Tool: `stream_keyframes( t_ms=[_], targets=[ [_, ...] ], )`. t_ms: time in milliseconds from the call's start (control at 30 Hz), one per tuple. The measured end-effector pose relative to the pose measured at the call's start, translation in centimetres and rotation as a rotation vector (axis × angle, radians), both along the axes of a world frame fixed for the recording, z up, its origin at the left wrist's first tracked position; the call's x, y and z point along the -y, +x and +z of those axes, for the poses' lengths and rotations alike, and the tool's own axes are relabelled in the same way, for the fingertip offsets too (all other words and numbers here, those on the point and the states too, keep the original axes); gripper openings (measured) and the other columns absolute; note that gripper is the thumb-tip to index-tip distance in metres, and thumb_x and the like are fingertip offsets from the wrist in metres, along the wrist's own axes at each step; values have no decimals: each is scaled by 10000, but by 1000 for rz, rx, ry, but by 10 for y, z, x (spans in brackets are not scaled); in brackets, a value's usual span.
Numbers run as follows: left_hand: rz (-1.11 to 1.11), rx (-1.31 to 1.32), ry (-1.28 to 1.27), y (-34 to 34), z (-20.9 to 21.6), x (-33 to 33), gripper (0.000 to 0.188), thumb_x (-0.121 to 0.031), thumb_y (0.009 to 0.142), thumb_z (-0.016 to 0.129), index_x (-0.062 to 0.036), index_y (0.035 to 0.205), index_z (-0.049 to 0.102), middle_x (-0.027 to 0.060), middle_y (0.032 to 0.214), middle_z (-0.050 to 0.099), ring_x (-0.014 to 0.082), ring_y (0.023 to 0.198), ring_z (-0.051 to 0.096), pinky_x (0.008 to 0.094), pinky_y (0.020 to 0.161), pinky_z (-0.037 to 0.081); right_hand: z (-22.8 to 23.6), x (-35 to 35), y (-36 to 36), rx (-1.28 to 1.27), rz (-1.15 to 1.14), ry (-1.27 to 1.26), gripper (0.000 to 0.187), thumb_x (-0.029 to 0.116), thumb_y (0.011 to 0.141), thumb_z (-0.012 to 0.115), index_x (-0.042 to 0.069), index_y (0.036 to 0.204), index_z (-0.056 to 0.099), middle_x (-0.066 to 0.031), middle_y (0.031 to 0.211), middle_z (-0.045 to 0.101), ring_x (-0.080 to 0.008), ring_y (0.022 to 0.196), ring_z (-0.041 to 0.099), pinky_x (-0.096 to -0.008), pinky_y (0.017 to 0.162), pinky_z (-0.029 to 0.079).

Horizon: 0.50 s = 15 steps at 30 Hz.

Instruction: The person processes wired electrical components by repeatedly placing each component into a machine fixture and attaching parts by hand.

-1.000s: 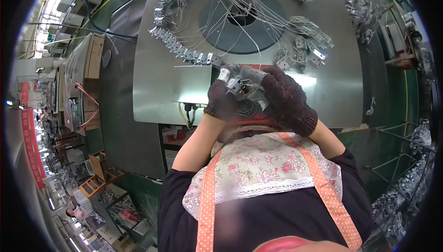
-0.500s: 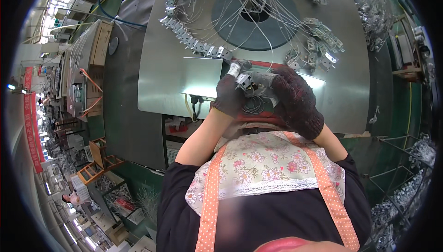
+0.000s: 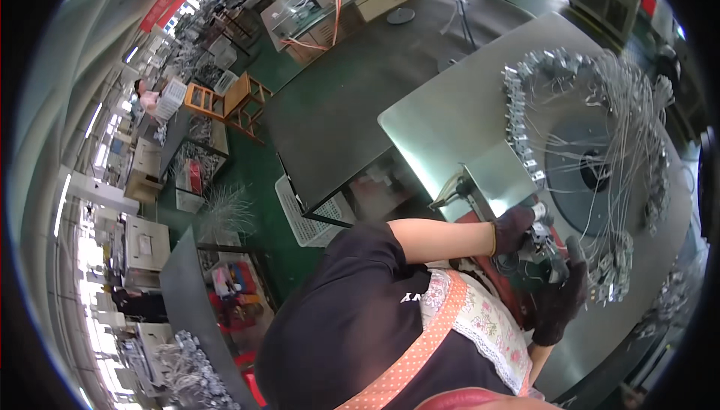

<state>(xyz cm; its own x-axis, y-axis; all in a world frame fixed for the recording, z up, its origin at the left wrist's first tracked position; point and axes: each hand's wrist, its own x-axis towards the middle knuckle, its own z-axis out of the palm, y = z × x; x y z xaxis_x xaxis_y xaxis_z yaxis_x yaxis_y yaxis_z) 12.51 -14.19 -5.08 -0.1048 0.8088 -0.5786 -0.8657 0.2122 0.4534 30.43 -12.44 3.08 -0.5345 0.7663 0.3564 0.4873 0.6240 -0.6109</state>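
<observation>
Gloved left hand (image 3: 514, 228) and right hand (image 3: 564, 297) around small metal part (image 3: 541, 245)

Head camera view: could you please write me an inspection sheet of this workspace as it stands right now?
Surface: shiny metal worktable, with a round dark turntable set in it.
Job's things: small metal part with thin wires, held between both hands close to the apron.
Clutter: ring of small metal clips with wire leads around the turntable.
Hands: left hand and right hand, both in dark knit gloves, closed on the part.
Cables: many thin grey wires fanning across the turntable; dark cable on the floor beyond.
Surroundings: green factory floor, wooden stool, white crate, other benches, another person far left.
</observation>
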Motion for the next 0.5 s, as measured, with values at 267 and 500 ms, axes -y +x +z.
stream_keyframes(
  t_ms=[267,500],
  targets=[
    [49,-109,26,3,-25,-14,371,-409,1069,496,-72,1003,637,39,726,621,175,551,605,372,488,495,-37,-85,108,-626,-282,-73,477,161,1019,575,-89,1416,488,-175,1338,590,-284,1148,624,-405,971,533],
    [-169,-369,-65,-9,15,-6,437,-424,1085,433,-64,1032,676,73,879,672,186,716,660,382,649,549,-153,-97,199,247,-558,161,414,157,1056,486,-24,1427,504,-171,1425,582,-281,1255,602,-369,1024,497]
  ],
)
